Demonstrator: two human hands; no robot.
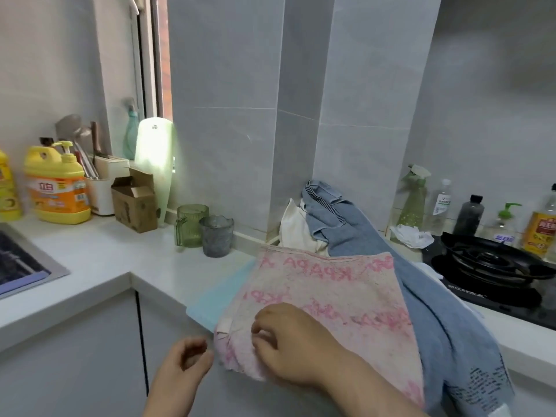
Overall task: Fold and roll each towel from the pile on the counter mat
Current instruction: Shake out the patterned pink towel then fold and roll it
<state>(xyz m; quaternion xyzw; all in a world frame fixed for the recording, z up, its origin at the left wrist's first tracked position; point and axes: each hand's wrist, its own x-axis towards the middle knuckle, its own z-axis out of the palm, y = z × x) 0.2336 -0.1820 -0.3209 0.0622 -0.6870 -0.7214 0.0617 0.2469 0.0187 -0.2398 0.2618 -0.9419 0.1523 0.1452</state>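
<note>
Head view, nearest first: I see the left hand just off the counter edge, fingers loosely curled round nothing. The right hand pinches the near edge of the pink towel, which lies spread on the pale blue mat. Touching it on the right, a blue towel drapes over the counter edge, and a cream cloth sits crumpled behind, so I count three pieces. Further left stand two glass cups, one green and one grey. Beyond them is an open cardboard box, its contents hidden from me. A white holder carries a ladle and several handles. Beside it I count two yellow detergent bottles. Far right, I count five bottles behind the black stove.
</note>
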